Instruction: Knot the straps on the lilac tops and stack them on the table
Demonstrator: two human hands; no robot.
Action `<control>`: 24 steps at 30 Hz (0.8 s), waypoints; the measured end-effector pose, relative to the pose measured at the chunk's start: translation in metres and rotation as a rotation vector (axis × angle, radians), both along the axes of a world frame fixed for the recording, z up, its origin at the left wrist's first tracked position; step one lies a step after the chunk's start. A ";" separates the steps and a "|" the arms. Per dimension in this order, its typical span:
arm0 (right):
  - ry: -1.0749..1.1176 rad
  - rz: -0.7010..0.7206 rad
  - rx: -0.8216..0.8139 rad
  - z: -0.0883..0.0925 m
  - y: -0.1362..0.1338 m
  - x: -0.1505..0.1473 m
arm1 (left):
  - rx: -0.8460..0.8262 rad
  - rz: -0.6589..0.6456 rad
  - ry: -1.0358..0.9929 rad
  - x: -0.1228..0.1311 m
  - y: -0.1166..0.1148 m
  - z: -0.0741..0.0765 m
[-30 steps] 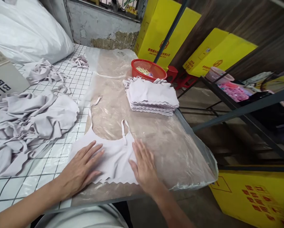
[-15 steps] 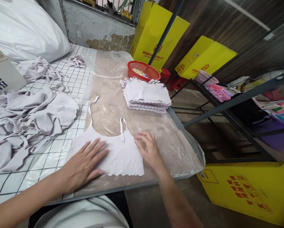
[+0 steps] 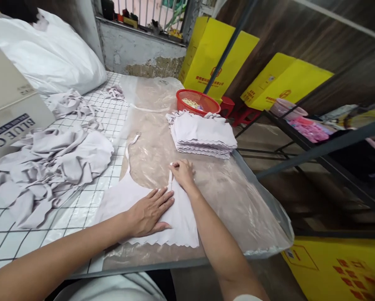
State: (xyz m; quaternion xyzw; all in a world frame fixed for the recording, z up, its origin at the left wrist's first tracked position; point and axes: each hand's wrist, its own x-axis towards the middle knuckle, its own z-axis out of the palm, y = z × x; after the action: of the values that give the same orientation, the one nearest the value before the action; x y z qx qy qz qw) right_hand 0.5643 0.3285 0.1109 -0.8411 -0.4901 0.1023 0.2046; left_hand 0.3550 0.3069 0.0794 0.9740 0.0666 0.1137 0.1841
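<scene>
Clothes are crowding the left side of the table: a rumpled pile (image 3: pixel 55 167) is lying on the checked cloth (image 3: pixel 77 209), with a carton (image 3: pixel 18 96) leaning in at the edge and a bulging white sack (image 3: pixel 65 62) slumping behind. A neat stack of folded tops (image 3: pixel 208 136) is sitting just beyond the right hand (image 3: pixel 183 173). On the right a dark metal rack (image 3: pixel 306 152) is hemming in the table, its slanting post passing in front of a tall yellow box (image 3: pixel 222 54); another yellow box (image 3: pixel 284 85) is resting near the red stool (image 3: pixel 247 115). A red basket (image 3: pixel 180 99) is standing behind the stack, holding pale stringy bits and something purple, too small to make out. On the rack, a pinkish bowl (image 3: pixel 283 108) is sitting beside pink items (image 3: pixel 311 129). The pale lilac top (image 3: pixel 184 213) is lying flat on the clear plastic sheet (image 3: pixel 231 209) before the person, its wavy hem facing the near edge, one thin strap curving away loose. The left hand (image 3: pixel 151 211) is pressing on it, palm down, fingers extended; the right is pinching the other strap (image 3: pixel 170 179) between thumb and fingertips.
</scene>
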 end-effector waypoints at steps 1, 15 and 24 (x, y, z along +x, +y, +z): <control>-0.017 -0.007 0.005 0.001 -0.001 0.002 | -0.015 -0.004 -0.001 -0.001 0.000 0.002; 0.165 0.283 -0.141 0.020 0.080 -0.128 | 0.002 0.155 0.012 -0.081 0.080 0.013; 0.640 0.734 -0.116 0.067 0.029 -0.125 | -0.019 0.165 -0.053 -0.082 0.081 0.002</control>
State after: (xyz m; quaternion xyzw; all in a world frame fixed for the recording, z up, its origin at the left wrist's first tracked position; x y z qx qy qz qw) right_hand 0.4388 0.3577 0.1780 -0.5492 -0.6602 0.4484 0.2481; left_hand 0.2727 0.3882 0.0812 0.9601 0.1429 0.1537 0.1849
